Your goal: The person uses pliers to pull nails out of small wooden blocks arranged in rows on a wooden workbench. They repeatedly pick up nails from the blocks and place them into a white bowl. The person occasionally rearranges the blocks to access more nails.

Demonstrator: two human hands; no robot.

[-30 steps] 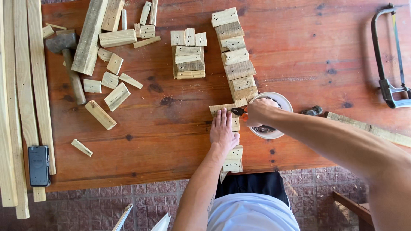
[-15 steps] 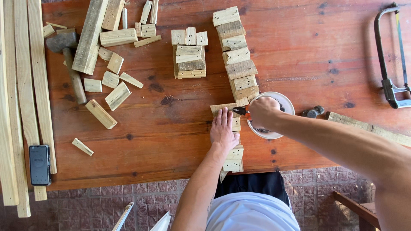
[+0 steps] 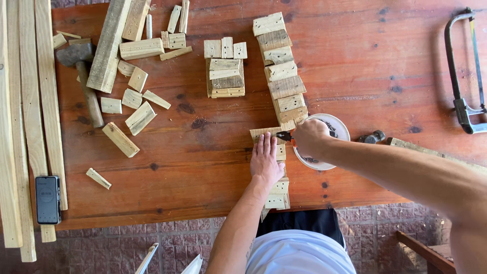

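Since a second ago the right hand [image 3: 310, 136] has drawn slightly up over the white bowl [image 3: 341, 130]. Left of the bowl, the left hand [image 3: 266, 161] presses flat, fingers together, on the wooden block row [image 3: 278, 152]. The right pinches a small dark tool [image 3: 284, 135] against the top block; this looks like fastening, which calls for steady pressure.

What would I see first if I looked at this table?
Two bare arms reach in from the bottom. The left hand lies flat on a line of pale wooden blocks running up the middle of the reddish table, and the right hand holds a small tool over a white bowl. A hammer lies far left, a hacksaw far right.
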